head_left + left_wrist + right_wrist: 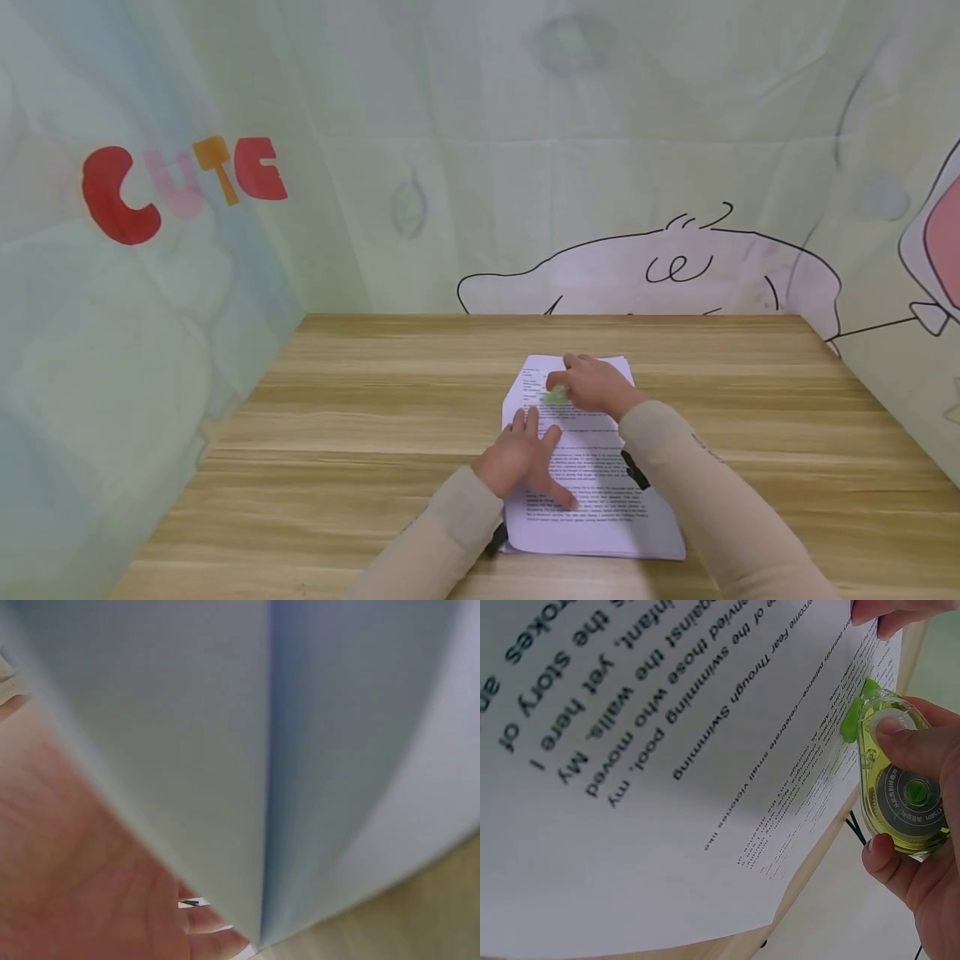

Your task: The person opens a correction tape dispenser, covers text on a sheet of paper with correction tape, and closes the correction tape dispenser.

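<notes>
Right hand (596,387) pinches green correction tape (915,793) at upper part of printed paper stack (592,535). Left hand (522,462), fingers spread, rests across stack, partly covering it. Wooden tabletop (375,417) beneath; cartoon cloth (480,183) behind.

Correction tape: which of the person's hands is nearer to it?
Right: the right hand grips the tape; the left hand is apart from it, lower on the paper.
</notes>
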A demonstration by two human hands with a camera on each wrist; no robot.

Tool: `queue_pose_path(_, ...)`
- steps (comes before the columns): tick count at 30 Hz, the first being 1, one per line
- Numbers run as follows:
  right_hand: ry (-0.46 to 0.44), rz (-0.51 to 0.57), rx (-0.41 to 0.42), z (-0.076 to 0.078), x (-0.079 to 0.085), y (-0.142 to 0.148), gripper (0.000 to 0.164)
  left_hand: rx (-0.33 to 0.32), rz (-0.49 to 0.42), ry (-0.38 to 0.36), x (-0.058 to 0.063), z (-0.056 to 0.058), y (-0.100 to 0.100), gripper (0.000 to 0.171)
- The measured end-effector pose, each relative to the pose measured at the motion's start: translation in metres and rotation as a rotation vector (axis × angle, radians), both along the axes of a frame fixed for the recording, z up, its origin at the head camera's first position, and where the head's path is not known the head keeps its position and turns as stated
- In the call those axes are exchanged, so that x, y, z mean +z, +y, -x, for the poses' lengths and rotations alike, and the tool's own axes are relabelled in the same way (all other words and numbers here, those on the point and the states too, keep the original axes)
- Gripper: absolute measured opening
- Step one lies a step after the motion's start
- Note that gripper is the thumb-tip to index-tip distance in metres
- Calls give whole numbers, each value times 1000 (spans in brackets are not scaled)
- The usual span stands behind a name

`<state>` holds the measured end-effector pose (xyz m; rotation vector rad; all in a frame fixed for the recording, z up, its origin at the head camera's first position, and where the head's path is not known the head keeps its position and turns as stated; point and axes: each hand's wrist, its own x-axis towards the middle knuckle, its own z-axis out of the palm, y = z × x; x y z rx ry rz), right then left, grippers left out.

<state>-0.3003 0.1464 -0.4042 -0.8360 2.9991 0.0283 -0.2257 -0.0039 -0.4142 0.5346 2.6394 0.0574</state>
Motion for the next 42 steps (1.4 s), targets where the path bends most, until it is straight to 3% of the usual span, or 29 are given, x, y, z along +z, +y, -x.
queue_pose_path(42, 2, 7, -25, -3, -1, 9, 28, 10, -5, -14, 1, -1, -2, 109)
